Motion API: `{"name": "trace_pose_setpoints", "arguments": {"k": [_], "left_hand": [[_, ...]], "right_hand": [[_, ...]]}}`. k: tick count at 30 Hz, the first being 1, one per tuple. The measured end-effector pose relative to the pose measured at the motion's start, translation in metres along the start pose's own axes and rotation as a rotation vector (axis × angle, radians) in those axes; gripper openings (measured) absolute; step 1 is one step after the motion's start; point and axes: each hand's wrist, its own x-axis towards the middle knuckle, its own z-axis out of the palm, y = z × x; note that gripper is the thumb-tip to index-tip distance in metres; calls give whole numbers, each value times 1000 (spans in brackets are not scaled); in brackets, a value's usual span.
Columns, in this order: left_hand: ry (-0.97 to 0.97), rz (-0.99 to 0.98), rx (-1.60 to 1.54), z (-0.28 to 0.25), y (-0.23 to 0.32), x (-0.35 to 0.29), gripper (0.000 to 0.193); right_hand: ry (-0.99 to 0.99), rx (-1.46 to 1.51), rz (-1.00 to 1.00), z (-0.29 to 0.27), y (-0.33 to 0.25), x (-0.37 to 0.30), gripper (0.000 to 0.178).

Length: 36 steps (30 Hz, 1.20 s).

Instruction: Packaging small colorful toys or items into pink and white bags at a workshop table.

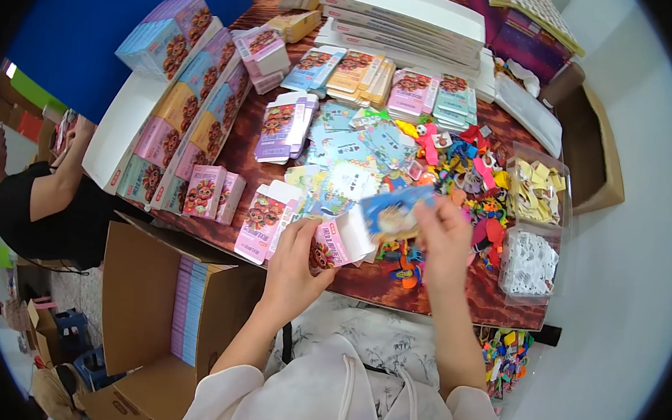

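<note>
My left hand is wrapped round a small pink printed box, tilted, with its white end flaps open toward the right. Between the fingers of my right hand is a blue picture card, slightly blurred, right at the box's open end. Whether it is a single card or a thin packet, I cannot make out. Beyond the box lie spread cards in pale blue and yellow. Flat pink boxes lie just left of my left hand, and a heap of small colourful plastic toys is beside my right hand.
Clear plastic bins hold yellow slips and white printed slips at right. Stacked flat boxes and white trays stand behind. A tray of filled boxes and an open carton are left, near another person.
</note>
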Motion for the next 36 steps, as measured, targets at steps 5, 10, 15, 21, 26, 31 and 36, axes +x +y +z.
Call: {"name": "trace_pose_setpoints", "arguments": {"k": [5, 10, 15, 21, 26, 31, 36], "left_hand": [[-44, 50, 47, 7, 16, 3, 75], [-84, 63, 71, 13, 21, -3, 77], [-77, 140, 56, 21, 27, -5, 79], [-71, 155, 76, 27, 32, -11, 80], [-82, 146, 33, 30, 29, -9, 79], [-117, 194, 6, 29, 33, -3, 80], [-142, 162, -18, 28, 23, -1, 81]], "right_hand": [[28, -324, -207, -9, 34, -26, 17], [-145, -564, -449, -24, 18, -29, 20], [-153, -727, -565, -16, 19, -30, 18], [-249, -714, -477, -10, 39, -41, 14], [-160, -517, -395, -13, 29, -54, 15], [-164, -364, -305, -35, 34, -62, 14], [251, -1035, -422, -104, 50, -41, 12]]}}
